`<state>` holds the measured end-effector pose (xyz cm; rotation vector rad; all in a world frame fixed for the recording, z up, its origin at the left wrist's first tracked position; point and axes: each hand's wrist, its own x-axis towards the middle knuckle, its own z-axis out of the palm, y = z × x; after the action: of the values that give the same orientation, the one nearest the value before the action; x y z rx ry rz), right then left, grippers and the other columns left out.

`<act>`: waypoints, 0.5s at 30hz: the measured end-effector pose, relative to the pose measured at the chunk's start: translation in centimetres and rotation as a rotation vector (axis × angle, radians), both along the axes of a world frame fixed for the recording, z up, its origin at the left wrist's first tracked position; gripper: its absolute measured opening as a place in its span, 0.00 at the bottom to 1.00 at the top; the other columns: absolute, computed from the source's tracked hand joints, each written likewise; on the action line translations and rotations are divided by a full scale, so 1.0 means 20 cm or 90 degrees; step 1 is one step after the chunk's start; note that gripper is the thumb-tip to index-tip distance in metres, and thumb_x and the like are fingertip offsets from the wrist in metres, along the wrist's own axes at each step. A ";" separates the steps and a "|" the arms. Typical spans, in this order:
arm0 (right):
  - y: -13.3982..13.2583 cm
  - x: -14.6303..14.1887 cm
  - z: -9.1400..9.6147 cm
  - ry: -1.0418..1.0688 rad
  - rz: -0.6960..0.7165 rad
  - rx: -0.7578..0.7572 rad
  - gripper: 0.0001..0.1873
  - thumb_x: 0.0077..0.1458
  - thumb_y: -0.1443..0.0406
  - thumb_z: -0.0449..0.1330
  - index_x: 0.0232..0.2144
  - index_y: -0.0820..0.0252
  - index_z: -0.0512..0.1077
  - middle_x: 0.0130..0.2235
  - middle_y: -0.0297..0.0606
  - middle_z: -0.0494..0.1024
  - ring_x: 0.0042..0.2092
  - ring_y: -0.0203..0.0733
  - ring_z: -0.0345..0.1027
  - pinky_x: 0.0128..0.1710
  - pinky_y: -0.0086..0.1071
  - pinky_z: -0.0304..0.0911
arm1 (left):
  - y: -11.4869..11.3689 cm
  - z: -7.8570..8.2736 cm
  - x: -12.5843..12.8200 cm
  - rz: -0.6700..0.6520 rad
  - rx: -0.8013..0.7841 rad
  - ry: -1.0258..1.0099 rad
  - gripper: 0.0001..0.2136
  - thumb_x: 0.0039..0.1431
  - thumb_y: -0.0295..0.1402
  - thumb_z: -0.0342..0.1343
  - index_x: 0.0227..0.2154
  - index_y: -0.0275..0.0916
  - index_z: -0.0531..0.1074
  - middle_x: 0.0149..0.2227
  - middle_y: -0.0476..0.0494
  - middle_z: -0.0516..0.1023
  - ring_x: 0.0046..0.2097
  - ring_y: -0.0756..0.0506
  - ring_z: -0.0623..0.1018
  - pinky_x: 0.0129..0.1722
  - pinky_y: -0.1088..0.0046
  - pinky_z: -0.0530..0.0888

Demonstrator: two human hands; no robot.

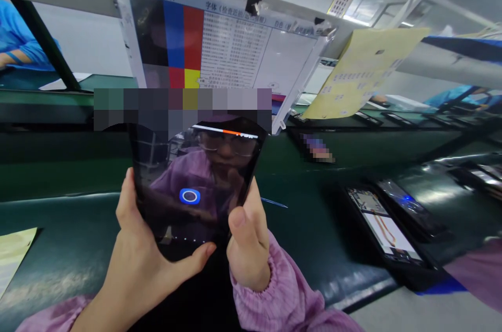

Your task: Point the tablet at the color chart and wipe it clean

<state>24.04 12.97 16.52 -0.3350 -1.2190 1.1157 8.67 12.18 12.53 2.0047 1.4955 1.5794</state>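
Both hands hold up a dark tablet-like device [168,212] in front of me, its glossy screen facing me. A blue icon with a white ring and a strip of red and white near the top show on the screen, along with reflections. My left hand [145,253] grips its left side and lower edge, with the thumb along the bottom. My right hand [249,243] is closed on its right edge, thumb at the front. Behind the device stands a test chart board [235,49] with colour blocks and printed text. Blurred blocks cover the device's top.
On the green bench [306,232] to the right lie an opened phone [386,225] with its insides showing and another dark phone [411,206] beside it. A thin blue stick [274,202] lies nearer. A yellow sheet [361,73] hangs at right. Blue-sleeved people [33,39] sit beyond.
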 end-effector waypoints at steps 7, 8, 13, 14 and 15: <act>-0.01 0.00 0.01 -0.002 0.003 -0.010 0.15 0.72 0.56 0.61 0.58 0.47 0.69 0.53 0.36 0.78 0.54 0.47 0.74 0.58 0.41 0.71 | -0.01 -0.01 0.00 0.012 -0.010 -0.009 0.66 0.41 0.56 0.72 0.75 0.46 0.35 0.70 0.26 0.53 0.64 0.17 0.69 0.32 0.40 0.83; -0.01 0.00 0.02 0.000 0.004 -0.015 0.14 0.72 0.56 0.61 0.57 0.47 0.69 0.53 0.36 0.78 0.54 0.47 0.74 0.58 0.41 0.71 | -0.01 -0.02 0.00 0.010 -0.013 -0.012 0.66 0.40 0.56 0.72 0.75 0.47 0.35 0.70 0.26 0.54 0.63 0.17 0.69 0.34 0.39 0.83; -0.01 0.00 0.01 0.007 0.009 -0.017 0.14 0.73 0.56 0.59 0.58 0.47 0.68 0.53 0.36 0.77 0.54 0.47 0.74 0.58 0.42 0.71 | -0.02 -0.02 -0.01 0.004 -0.023 -0.011 0.64 0.43 0.55 0.71 0.75 0.49 0.35 0.69 0.27 0.56 0.63 0.18 0.70 0.47 0.29 0.79; -0.01 -0.01 0.01 0.007 0.005 -0.014 0.14 0.73 0.57 0.59 0.58 0.47 0.68 0.53 0.37 0.77 0.54 0.48 0.74 0.58 0.43 0.70 | -0.02 -0.02 -0.02 0.002 -0.020 -0.007 0.64 0.43 0.55 0.71 0.75 0.48 0.35 0.69 0.27 0.55 0.63 0.17 0.69 0.48 0.27 0.78; -0.01 -0.01 0.01 0.005 -0.003 -0.012 0.14 0.73 0.57 0.59 0.58 0.47 0.68 0.53 0.37 0.77 0.54 0.48 0.74 0.58 0.43 0.70 | -0.02 -0.02 -0.02 -0.006 -0.014 -0.009 0.65 0.42 0.55 0.72 0.75 0.47 0.36 0.69 0.26 0.55 0.63 0.16 0.68 0.50 0.25 0.76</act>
<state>23.89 12.81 16.65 -0.3472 -1.2004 1.1250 8.25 11.85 12.16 1.9817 1.4891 1.5645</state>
